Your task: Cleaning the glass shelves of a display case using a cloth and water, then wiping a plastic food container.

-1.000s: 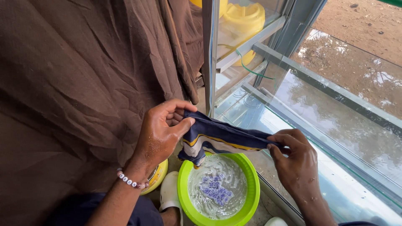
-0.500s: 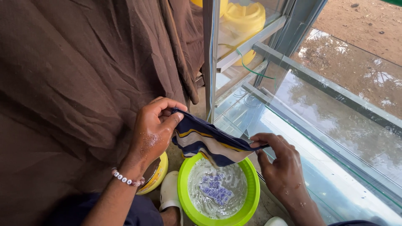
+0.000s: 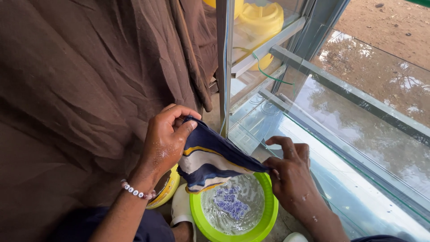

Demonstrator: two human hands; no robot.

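The right hand (image 3: 291,179) has slid down and closer in since a moment ago, and the navy cloth (image 3: 210,159) with its cream and yellow stripes now sags lower over the green basin (image 3: 264,219) of soapy water. The left hand (image 3: 165,141) pinches the cloth's upper corner, fingers curled shut; the right hand grips the other end, 2 fingers lifted loose.

Yellow tub (image 3: 166,190) behind left wrist
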